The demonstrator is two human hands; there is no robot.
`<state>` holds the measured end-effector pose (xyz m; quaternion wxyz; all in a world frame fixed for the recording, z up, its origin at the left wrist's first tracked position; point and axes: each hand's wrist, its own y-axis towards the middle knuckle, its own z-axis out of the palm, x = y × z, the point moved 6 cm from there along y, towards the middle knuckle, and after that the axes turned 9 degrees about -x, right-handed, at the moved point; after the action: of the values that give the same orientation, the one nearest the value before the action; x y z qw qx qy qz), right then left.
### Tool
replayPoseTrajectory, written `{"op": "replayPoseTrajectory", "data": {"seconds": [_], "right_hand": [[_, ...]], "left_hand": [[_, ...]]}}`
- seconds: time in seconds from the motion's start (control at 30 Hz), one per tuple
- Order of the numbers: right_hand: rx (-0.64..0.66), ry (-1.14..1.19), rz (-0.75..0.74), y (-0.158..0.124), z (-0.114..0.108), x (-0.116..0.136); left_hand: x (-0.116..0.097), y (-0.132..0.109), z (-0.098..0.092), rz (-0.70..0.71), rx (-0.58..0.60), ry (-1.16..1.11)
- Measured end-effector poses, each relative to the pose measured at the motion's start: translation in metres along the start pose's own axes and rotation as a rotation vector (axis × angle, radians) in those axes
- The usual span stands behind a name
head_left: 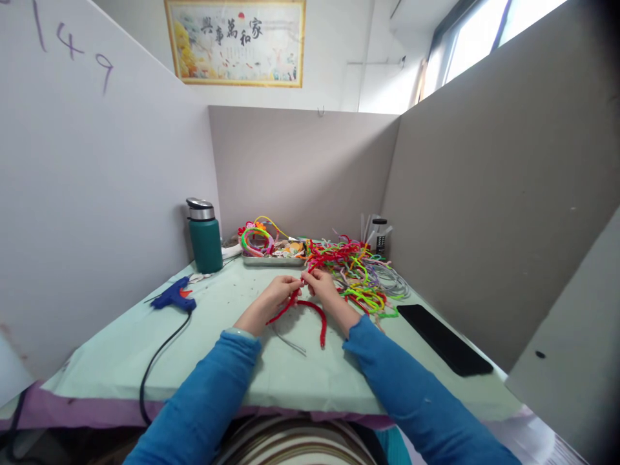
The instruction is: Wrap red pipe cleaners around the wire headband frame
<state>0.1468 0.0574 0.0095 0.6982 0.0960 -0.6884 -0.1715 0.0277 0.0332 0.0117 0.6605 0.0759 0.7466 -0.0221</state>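
Observation:
Over the middle of the table, my left hand (283,290) pinches a red fuzzy pipe cleaner (281,314), one end trailing down to the left below my fingers. My right hand (320,284) is closed on red pipe cleaner as well, with the fingertips of both hands almost touching. Between and below the hands a red pipe cleaner length (320,318) curves down to the right. Whether these red lengths are one piece is hidden by my fingers. Beneath them lie thin grey wires (290,342) on the pale cloth.
Beyond my hands are a metal tray (281,261) of craft pieces and a tangled heap of coloured pipe cleaners (358,258). A blue glue gun (175,296) with a cord and a green bottle (205,242) stand left. A black phone (443,339) lies right. Partitions (305,168) enclose the table.

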Motion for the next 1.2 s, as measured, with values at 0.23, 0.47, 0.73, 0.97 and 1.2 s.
{"op": "replayPoseTrajectory", "data": {"seconds": [0.23,0.47,0.73,0.97,1.2], "right_hand": [[0.018,0.117,0.055,0.002,-0.001,-0.003],[-0.025,0.140,0.147,0.005,-0.003,-0.012],[-0.096,-0.082,0.075,0.006,-0.008,-0.012],[-0.042,-0.071,0.007,0.003,-0.002,-0.005],[-0.059,0.044,0.011,0.002,-0.007,0.002]], "left_hand": [[-0.010,-0.005,0.001,0.078,0.009,0.056],[-0.010,0.010,-0.004,0.362,-0.152,0.440],[-0.003,0.013,-0.004,0.359,-0.176,0.534],[-0.003,0.012,-0.007,0.279,-0.161,0.423],[-0.004,0.010,-0.007,0.234,-0.131,0.373]]}}
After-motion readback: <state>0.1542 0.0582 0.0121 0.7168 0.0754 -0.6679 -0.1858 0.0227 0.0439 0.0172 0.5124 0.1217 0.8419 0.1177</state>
